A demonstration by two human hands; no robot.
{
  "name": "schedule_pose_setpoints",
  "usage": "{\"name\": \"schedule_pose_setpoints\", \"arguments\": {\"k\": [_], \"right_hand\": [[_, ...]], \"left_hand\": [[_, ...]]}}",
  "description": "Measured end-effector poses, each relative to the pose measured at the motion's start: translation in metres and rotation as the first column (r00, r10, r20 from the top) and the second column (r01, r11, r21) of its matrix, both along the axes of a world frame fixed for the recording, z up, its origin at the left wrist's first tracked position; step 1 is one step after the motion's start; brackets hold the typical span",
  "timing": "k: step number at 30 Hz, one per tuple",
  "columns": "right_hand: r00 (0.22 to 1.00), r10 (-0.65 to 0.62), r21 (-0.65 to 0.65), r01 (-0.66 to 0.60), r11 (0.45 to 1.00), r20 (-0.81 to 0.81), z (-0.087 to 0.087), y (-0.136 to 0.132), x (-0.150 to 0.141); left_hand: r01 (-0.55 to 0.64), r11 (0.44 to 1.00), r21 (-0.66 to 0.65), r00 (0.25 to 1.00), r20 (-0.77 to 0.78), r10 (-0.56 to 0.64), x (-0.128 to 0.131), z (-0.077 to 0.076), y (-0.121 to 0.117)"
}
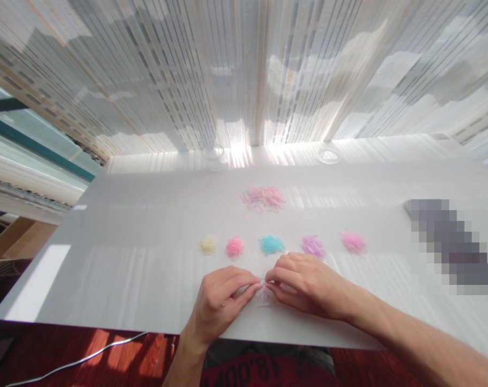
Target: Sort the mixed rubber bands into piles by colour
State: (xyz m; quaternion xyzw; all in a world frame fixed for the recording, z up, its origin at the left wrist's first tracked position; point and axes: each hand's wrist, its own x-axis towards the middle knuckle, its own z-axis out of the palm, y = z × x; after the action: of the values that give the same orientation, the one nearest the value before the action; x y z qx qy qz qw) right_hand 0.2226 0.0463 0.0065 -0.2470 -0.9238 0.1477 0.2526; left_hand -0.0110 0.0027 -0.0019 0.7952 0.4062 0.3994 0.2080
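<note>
My left hand (223, 295) and my right hand (308, 285) meet near the front edge of the white table, fingertips pinched almost together. Between them is a small bunch of pale pink and bluish rubber bands (263, 294), partly hidden by the fingers. Which single band each hand pinches is too small to make out. Just beyond the hands lies a row of small rubber band piles: yellow (209, 245), deep pink (234, 246), turquoise (271, 244), purple (313, 246) and light pink (353, 242). Farther back sits a larger mixed-colour pile (263, 199).
Two clear round dishes or lids, one left (214, 153) and one right (329, 156), stand at the back of the table (126, 215) by a striped curtain (244, 70). A blurred-out dark object (449, 247) lies at the right. A white cable (82, 357) runs across the floor.
</note>
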Motion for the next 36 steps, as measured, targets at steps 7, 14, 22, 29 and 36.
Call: {"name": "schedule_pose_setpoints", "arguments": {"k": [7,14,22,29,36], "right_hand": [[0.997,-0.021,0.019,0.023,1.000,-0.068,0.004,0.001,0.000],[0.994,-0.054,0.057,0.060,0.997,-0.098,0.007,0.003,0.002],[0.993,-0.048,0.075,0.056,0.996,-0.105,0.005,0.002,0.003],[0.993,-0.060,0.066,0.067,0.996,-0.097,0.007,0.002,0.003],[0.994,-0.049,0.063,0.055,0.996,-0.101,0.008,0.003,0.002]], "left_hand": [[-0.062,0.997,-0.049,0.998,0.004,0.063,0.002,0.003,-0.005],[-0.107,0.986,-0.126,0.991,0.064,0.115,0.014,0.002,-0.007],[-0.104,0.989,-0.103,0.990,0.086,0.113,0.014,-0.005,-0.009],[-0.099,0.990,-0.104,0.990,0.088,0.109,0.015,-0.002,-0.007],[-0.104,0.991,-0.088,0.988,0.103,0.113,0.015,-0.002,-0.007]]}}
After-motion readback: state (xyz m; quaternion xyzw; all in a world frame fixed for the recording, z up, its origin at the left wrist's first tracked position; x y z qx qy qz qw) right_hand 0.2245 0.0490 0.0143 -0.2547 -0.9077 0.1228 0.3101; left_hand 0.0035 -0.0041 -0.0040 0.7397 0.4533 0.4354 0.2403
